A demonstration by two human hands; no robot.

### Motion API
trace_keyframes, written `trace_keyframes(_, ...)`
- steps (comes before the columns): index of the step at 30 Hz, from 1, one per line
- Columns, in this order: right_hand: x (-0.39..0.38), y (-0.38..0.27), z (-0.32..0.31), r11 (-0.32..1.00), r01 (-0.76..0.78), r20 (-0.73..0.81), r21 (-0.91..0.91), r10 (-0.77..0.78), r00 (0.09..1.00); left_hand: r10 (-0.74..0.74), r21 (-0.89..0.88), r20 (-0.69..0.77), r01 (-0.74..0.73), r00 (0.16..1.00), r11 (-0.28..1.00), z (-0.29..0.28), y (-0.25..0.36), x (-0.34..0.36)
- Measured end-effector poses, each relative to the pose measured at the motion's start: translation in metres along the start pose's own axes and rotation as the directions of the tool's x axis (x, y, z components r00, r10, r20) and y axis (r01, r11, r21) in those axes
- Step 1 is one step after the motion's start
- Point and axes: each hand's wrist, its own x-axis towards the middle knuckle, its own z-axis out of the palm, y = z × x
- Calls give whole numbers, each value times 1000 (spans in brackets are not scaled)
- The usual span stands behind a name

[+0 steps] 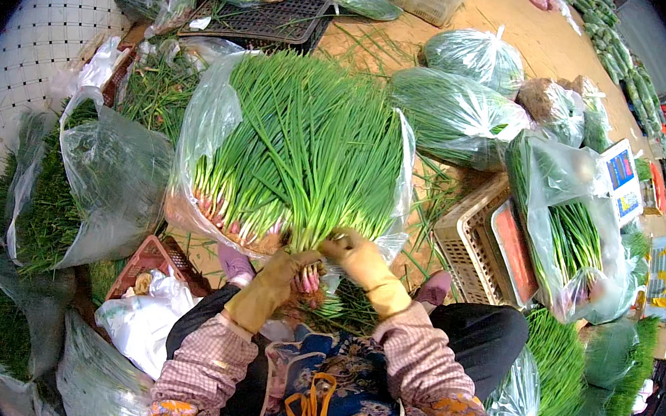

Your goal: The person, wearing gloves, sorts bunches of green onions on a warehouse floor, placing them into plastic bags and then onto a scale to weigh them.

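- Left hand (pixel 291 269), gloved, is closed around the root end of a bunch of spring onions (pixel 314 198), whose leaves point to 12 o'clock
- Right hand (pixel 354 257), gloved, is half curled just beside the left, at the bunch's 3 o'clock side; cannot tell whether it grips
- At 12 o'clock from the hands, a big open bag (pixel 210 108) holds rows of spring onions behind the bunch
- Toward 10 o'clock, a clear bag (pixel 113 179) lies against dark greens (pixel 53 213)
- At 9 o'clock, a red basket (pixel 153 260) sits beside a white bag (pixel 153 311)
- At 1 o'clock, a tied bag (pixel 455 111) holds greens
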Motion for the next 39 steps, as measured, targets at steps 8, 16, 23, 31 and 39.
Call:
trace_keyframes(8, -34, 93, 19, 774, 291, 616, -562, 157, 772, 375, 172, -157, -349, 913, 921, -4, 64, -41)
trace_keyframes(16, 69, 133, 41, 740, -649, -16, -178, 657, 754, 345, 39, -290, -349, 893, 936, -16, 72, -42)
trace_keyframes(23, 108, 175, 73, 589, -760, -291, -275, 703, 649, 222, -158, -225, -261, 949, 952, -24, 61, -33)
trace_keyframes(31, 69, 208, 8, 782, -615, -85, 106, 623, 778, 220, -31, -154, -228, 963, 973, -8, 75, -35)
trace_keyframes(39, -4, 152, -30, 300, -493, 260, 817, 572, 778, 128, -26, -159, -134, 979, 991, -9, 60, -26)
